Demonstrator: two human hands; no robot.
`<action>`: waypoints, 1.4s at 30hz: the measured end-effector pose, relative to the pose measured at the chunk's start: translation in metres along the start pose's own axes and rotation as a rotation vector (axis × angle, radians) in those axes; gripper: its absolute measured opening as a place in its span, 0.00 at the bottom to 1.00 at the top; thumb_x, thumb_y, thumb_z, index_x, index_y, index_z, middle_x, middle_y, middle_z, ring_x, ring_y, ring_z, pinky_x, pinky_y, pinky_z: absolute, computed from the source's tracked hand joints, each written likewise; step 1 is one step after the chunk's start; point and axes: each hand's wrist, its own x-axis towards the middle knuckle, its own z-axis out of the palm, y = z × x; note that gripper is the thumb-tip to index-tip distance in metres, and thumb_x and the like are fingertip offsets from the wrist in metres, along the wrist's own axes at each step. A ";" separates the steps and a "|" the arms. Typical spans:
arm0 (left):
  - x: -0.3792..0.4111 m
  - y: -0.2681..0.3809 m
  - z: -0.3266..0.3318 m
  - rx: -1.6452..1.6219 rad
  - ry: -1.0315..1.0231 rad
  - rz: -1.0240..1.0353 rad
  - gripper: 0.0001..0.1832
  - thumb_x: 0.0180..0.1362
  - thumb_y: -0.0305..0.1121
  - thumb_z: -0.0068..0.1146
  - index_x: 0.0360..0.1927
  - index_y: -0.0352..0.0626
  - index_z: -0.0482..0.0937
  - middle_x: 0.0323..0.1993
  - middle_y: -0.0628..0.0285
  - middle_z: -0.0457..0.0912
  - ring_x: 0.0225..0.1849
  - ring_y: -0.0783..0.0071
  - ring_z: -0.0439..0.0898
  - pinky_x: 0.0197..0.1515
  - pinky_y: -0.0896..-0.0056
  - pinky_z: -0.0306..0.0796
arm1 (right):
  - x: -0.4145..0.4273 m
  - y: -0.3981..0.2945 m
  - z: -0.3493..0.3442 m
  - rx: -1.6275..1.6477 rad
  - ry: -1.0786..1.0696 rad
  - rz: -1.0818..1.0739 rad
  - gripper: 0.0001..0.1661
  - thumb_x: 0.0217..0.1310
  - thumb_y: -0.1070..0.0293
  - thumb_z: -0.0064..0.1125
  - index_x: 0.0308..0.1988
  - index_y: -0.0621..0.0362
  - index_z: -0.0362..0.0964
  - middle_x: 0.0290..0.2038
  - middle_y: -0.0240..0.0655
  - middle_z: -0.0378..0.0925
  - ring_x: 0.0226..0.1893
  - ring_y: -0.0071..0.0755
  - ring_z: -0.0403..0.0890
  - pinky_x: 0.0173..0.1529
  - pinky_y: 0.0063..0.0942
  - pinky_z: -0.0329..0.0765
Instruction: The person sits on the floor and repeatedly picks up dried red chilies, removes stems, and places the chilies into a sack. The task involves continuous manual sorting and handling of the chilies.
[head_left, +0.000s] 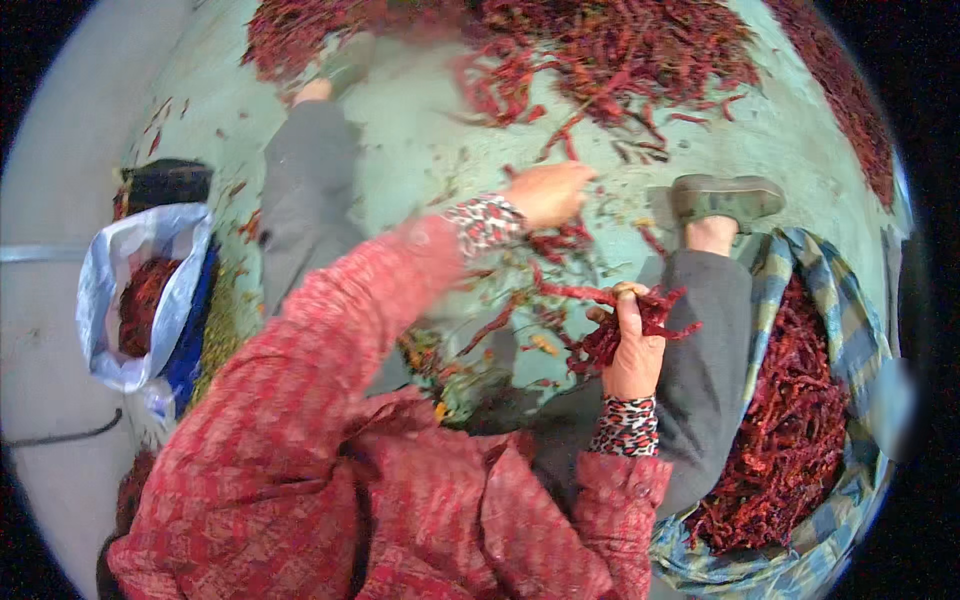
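My right hand (634, 360) grips a bunch of dried red chillies (660, 311) beside my right knee, the thumb pressed across it. Some pods stick out of the bunch on both sides. Farther forward, my left hand (551, 193) reaches across the pale green floor sheet (420, 97). Its fingers are curled and blurred, and whether they hold anything is unclear. A few loose chillies (561, 241) lie just below that hand. A large heap of dried red chillies (652, 52) spreads at the top of the view.
On the right, a checked cloth (862, 322) surrounds a pile of chillies (787, 442). To the left stand an open white-and-blue sack (94, 300) with red contents and a dark container (166, 182). Stems and broken bits (457, 382) litter the sheet between my outstretched legs.
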 end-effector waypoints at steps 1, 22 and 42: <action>0.010 -0.021 0.002 0.127 -0.031 0.034 0.13 0.50 0.32 0.44 0.40 0.40 0.67 0.36 0.53 0.71 0.37 0.53 0.71 0.38 0.59 0.66 | -0.001 -0.022 0.006 0.092 0.127 0.105 0.09 0.53 0.67 0.49 0.32 0.61 0.67 0.30 0.30 0.70 0.29 0.19 0.69 0.32 0.21 0.67; -0.057 0.075 -0.044 -0.046 -0.448 0.127 0.11 0.53 0.38 0.45 0.36 0.45 0.71 0.24 0.53 0.74 0.27 0.54 0.74 0.29 0.59 0.67 | 0.011 0.017 -0.014 -0.110 -0.031 0.093 0.11 0.51 0.69 0.55 0.34 0.63 0.69 0.24 0.29 0.72 0.24 0.19 0.70 0.26 0.19 0.66; -0.119 0.077 -0.030 -0.428 -0.486 -0.059 0.11 0.51 0.36 0.46 0.31 0.38 0.71 0.19 0.50 0.73 0.22 0.56 0.74 0.26 0.63 0.67 | -0.035 0.033 0.002 -0.325 -0.169 -0.124 0.11 0.51 0.74 0.52 0.38 0.62 0.66 0.33 0.31 0.72 0.33 0.20 0.71 0.39 0.19 0.68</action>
